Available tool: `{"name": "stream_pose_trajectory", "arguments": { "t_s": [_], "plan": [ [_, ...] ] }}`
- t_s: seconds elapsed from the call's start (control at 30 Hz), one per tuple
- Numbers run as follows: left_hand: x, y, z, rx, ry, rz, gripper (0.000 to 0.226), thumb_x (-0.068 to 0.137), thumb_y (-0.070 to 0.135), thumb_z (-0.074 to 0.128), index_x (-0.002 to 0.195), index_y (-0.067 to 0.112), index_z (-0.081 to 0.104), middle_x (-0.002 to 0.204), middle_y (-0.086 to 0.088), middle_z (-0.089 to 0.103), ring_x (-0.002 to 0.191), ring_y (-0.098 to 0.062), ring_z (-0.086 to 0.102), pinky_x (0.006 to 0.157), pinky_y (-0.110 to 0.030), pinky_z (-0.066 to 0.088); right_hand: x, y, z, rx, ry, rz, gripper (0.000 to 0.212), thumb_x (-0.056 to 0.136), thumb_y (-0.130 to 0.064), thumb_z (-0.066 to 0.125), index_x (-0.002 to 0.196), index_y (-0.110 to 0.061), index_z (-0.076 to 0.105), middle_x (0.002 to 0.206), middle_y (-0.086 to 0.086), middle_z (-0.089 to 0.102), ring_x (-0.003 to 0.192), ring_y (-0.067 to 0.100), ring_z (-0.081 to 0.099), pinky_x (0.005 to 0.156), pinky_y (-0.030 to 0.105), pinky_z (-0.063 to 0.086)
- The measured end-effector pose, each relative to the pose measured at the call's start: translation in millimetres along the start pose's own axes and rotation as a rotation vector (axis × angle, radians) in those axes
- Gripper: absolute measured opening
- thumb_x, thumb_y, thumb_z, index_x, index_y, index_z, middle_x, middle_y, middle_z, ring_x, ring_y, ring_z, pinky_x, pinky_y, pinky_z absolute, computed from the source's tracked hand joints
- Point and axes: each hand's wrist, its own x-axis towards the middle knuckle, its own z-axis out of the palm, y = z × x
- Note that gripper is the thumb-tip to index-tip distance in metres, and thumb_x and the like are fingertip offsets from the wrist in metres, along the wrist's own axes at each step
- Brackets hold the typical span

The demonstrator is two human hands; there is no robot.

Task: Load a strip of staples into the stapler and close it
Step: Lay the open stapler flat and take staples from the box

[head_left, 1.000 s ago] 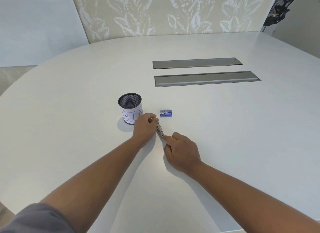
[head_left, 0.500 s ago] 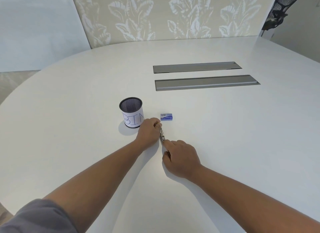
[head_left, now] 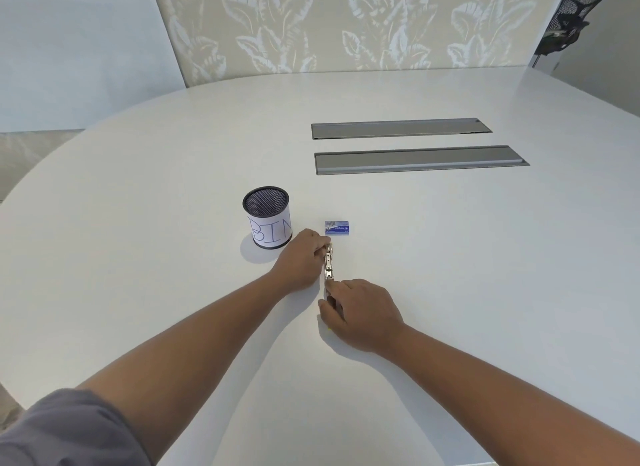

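Note:
A small metal stapler (head_left: 328,263) lies opened out flat on the white table (head_left: 450,257), running from far to near. My left hand (head_left: 303,259) grips its far end with curled fingers. My right hand (head_left: 360,313) holds its near end, fingers curled round it, and hides that part. A small blue staple box (head_left: 338,228) lies just beyond the stapler. I cannot make out a staple strip.
A black mesh cup (head_left: 268,217) with a paper label reading BIN stands left of the staple box, close to my left hand. Two grey cable hatches (head_left: 415,159) are set in the table farther back. A black office chair (head_left: 571,18) stands at the far right.
The camera view shifted slightly. Both hands stayed on the stapler, and it now lies straighter between them, pointing more directly away from me.

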Motion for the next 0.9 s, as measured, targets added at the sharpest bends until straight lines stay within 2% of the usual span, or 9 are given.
{"name": "stream_pose_trajectory", "arguments": {
  "t_s": [0.1,0.23,0.3,0.37,0.47,0.57,0.7,0.8,0.9],
  "plan": [
    [-5.7,-13.0,2.5,0.115,0.032,0.071,0.037,0.092,-0.001,0.049,0.123,0.008,0.068,0.117,-0.006,0.064,0.106,-0.031,0.058,0.096,-0.041,0.045,0.7,2.5,0.7,0.023,0.024,0.007,0.029,0.097,-0.038,0.036,0.092,-0.021,0.059,0.076,-0.004,0.063,0.077,0.025,0.057,0.062,0.036,0.046],
    [-10.8,-22.5,7.2,0.18,0.081,0.099,0.048,0.098,0.008,0.053,0.145,0.017,0.053,0.136,-0.001,0.06,0.116,-0.03,0.051,0.099,-0.026,0.03,3.9,4.8,2.9,0.105,0.057,0.055,0.024,0.097,-0.035,0.042,0.109,-0.026,0.06,0.078,-0.006,0.065,0.077,0.021,0.058,0.062,0.035,0.044],
    [-12.3,-24.3,8.5,0.143,0.086,0.081,0.055,0.098,0.011,0.053,0.151,0.022,0.044,0.141,0.002,0.057,0.122,-0.026,0.047,0.102,-0.027,0.032,7.5,6.6,3.8,0.159,0.065,0.1,0.026,0.095,-0.038,0.042,0.116,-0.03,0.056,0.075,-0.009,0.064,0.077,0.019,0.057,0.063,0.034,0.045],
    [-13.5,-25.8,8.8,0.093,0.092,0.046,0.06,0.097,0.014,0.054,0.153,0.028,0.04,0.14,0.007,0.059,0.123,-0.022,0.044,0.1,-0.027,0.033,14.3,10.9,4.0,0.238,0.077,0.172,0.028,0.093,-0.041,0.045,0.119,-0.034,0.054,0.074,-0.012,0.062,0.081,0.016,0.056,0.069,0.035,0.046],
    [-12.3,-27.0,8.5,0.041,0.102,0.025,0.058,0.096,0.015,0.056,0.151,0.03,0.044,0.133,0.01,0.064,0.122,-0.018,0.042,0.097,-0.025,0.035,32.2,22.1,2.0,0.345,0.071,0.251,0.047,0.089,-0.045,0.052,0.132,-0.028,0.056,0.083,-0.013,0.064,0.088,0.015,0.055,0.077,0.034,0.045],
    [-10.6,-27.5,9.3,0.02,0.096,0.011,0.059,0.096,0.016,0.056,0.151,0.035,0.044,0.125,0.013,0.068,0.109,-0.009,0.038,0.094,-0.025,0.037,49.4,30.7,-1.9,0.394,0.024,0.219,0.048,0.084,-0.041,0.06,0.131,-0.03,0.06,0.081,-0.008,0.063,0.081,0.014,0.056,0.072,0.033,0.045],
    [-9.3,-29.2,9.7,0.028,0.077,-0.001,0.062,0.096,0.017,0.055,0.154,0.035,0.038,0.131,0.02,0.065,0.105,-0.002,0.032,0.094,-0.021,0.032,61.2,37.0,-4.5,0.419,-0.06,0.148,0.051,0.085,-0.032,0.066,0.136,-0.036,0.059,0.075,-0.006,0.059,0.078,0.013,0.055,0.075,0.037,0.049],
    [-8.9,-30.8,11.3,0.034,0.064,-0.011,0.06,0.097,0.019,0.053,0.153,0.034,0.04,0.13,0.016,0.067,0.115,-0.008,0.036,0.094,-0.021,0.033,62.0,41.3,-4.9,0.438,-0.058,0.096,0.04,0.085,-0.028,0.066,0.116,-0.055,0.062,0.073,-0.005,0.055,0.073,0.01,0.05,0.071,0.032,0.045],
    [-7.8,-32.2,12.8,0.027,0.066,-0.034,0.056,0.096,0.02,0.05,0.15,0.036,0.044,0.126,0.012,0.068,0.12,-0.007,0.036,0.094,-0.023,0.036,61.7,41.7,-5.6,0.43,-0.075,0.077,0.037,0.089,-0.026,0.065,0.124,-0.035,0.066,0.073,-0.006,0.051,0.07,0.007,0.045,0.069,0.03,0.041]
  ]
}}
